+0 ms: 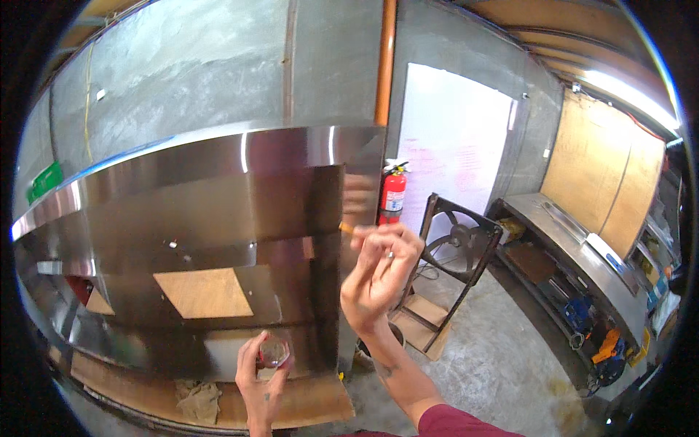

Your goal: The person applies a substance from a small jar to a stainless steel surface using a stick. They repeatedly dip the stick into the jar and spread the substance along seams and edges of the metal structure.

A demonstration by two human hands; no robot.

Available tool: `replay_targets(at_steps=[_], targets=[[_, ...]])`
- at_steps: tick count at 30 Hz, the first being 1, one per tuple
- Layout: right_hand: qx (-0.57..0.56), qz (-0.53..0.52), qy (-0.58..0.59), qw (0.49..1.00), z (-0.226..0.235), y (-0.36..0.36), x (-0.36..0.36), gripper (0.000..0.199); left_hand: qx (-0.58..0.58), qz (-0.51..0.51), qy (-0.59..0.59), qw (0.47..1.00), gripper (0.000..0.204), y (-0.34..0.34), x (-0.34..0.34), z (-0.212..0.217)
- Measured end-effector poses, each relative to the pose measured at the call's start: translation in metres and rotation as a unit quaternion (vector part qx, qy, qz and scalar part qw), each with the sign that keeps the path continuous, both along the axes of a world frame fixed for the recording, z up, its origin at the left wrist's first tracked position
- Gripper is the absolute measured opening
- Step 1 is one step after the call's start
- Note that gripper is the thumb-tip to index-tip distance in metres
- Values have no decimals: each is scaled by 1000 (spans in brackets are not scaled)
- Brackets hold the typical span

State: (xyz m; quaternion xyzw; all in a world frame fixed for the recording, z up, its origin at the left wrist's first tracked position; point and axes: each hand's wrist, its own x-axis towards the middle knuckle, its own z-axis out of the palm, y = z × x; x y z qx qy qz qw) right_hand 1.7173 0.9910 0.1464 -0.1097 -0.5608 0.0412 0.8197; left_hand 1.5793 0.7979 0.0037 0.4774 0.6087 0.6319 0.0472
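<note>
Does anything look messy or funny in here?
Maybe the crumpled beige cloth: it lies bunched up on the brown board below the shiny metal panel, as if dropped there rather than folded.

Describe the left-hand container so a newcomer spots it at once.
Start at the big shiny steel structure on the left. In front of its lower right part, the left hand holds a small clear container. It is roundish and see-through, unlike the crumpled tan cloth to its lower left.
</note>
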Motion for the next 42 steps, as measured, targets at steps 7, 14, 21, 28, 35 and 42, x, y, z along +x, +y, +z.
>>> replay_targets(at_steps=[7,14,21,28,35,42], targets=[[-99,108,-279,949,-62,-76,20,16,39,0,50,998,69,15,-7,19],[-65,77,-382,919,-74,-95,12,24,57,-18,64,996,75,0,-5,26],[-47,59,-402,913,-78,-93,5,31,54,-22,75,996,76,-1,-5,23],[-58,68,-383,920,-79,-92,10,33,46,-16,77,996,76,3,-3,24],[9,-82,-197,977,-29,-56,19,13,20,18,17,999,68,2,-1,17],[59,-124,33,990,34,50,5,14,-16,24,56,998,66,-1,10,21]])
